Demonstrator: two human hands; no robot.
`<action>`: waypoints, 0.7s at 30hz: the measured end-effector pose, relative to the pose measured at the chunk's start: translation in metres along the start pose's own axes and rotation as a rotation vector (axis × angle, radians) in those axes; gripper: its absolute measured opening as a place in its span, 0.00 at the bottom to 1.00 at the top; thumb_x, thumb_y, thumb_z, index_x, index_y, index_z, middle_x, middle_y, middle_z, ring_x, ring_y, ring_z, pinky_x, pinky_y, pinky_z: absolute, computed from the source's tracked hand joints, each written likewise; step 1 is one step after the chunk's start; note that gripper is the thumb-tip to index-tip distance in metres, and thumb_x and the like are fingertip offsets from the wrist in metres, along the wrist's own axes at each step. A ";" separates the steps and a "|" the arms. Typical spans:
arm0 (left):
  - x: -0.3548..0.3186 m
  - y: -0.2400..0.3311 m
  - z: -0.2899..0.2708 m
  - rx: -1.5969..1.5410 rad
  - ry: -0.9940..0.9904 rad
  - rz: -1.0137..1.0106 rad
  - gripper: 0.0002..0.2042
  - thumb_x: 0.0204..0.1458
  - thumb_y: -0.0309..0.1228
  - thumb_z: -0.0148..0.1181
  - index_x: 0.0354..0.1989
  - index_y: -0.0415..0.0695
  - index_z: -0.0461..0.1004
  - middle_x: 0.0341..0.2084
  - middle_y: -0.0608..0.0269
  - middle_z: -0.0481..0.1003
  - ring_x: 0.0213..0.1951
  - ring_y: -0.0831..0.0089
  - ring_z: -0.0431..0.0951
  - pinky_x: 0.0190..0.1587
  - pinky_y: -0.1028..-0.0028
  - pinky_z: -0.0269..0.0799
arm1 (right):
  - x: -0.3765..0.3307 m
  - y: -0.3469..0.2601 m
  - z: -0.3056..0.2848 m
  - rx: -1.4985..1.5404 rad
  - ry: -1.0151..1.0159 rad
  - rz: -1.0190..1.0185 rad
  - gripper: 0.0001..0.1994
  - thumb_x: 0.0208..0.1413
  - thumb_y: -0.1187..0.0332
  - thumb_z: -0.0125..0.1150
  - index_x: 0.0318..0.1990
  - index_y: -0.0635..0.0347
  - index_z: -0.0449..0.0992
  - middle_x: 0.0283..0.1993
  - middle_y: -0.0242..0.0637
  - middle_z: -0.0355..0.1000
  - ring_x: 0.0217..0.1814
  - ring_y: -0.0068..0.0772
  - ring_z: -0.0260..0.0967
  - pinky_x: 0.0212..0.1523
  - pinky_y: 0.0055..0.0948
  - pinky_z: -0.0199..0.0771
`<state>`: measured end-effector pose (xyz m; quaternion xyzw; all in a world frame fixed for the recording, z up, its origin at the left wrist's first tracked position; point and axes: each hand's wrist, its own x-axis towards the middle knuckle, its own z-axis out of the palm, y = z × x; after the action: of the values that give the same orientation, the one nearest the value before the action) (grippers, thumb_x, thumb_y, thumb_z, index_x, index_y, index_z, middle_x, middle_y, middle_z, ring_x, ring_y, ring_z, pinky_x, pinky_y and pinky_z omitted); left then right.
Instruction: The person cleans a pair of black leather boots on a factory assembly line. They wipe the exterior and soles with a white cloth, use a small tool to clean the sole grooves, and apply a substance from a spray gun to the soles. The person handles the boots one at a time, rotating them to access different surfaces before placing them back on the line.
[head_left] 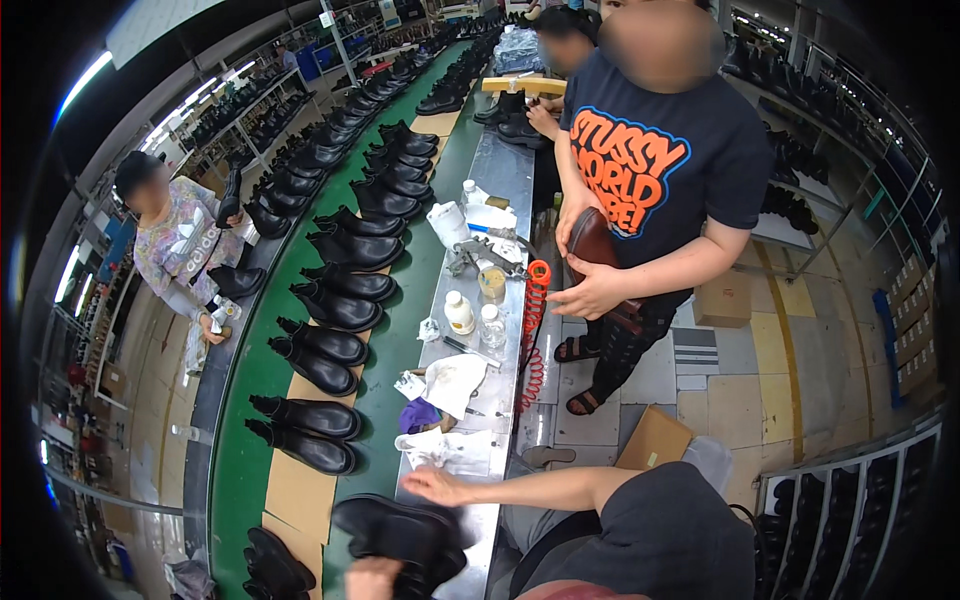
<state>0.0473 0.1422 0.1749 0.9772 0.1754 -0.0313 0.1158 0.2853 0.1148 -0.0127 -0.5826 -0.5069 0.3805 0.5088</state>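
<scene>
Bottles (459, 313) on the metal bench (497, 165): 4 counted, i.e. 1 white, 1 w/ beige stuff, 2 clear, contents of those can't be made out tbh. 1 pair of boots (305, 430) is lined up on cardboard (300, 485) nearby, w/ more pairs behind. Black footwear (405, 530) is seen at the bench's near end, too blurred to count. It's touched by the L hand (372, 580), grip can't be told; R hand (435, 488) is spread wide just beside it.

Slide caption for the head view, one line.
Left hand at motion-blurred black boots, right hand open beside them, near a green conveyor belt lined with ankle boots.
</scene>
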 end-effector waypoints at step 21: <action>-0.091 0.037 0.242 -1.788 1.016 -1.332 0.19 0.62 0.39 0.51 0.55 0.39 0.70 0.45 0.58 0.77 0.43 0.65 0.78 0.49 0.72 0.71 | -0.052 0.039 0.013 -0.168 -0.248 0.371 0.36 0.62 0.37 0.36 0.46 0.67 0.73 0.45 0.60 0.74 0.51 0.61 0.71 0.52 0.51 0.68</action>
<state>-0.0297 0.0205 -0.0433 0.1742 0.6259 0.4318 0.6257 0.2710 0.0674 -0.0572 -0.6547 -0.4796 0.4929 0.3138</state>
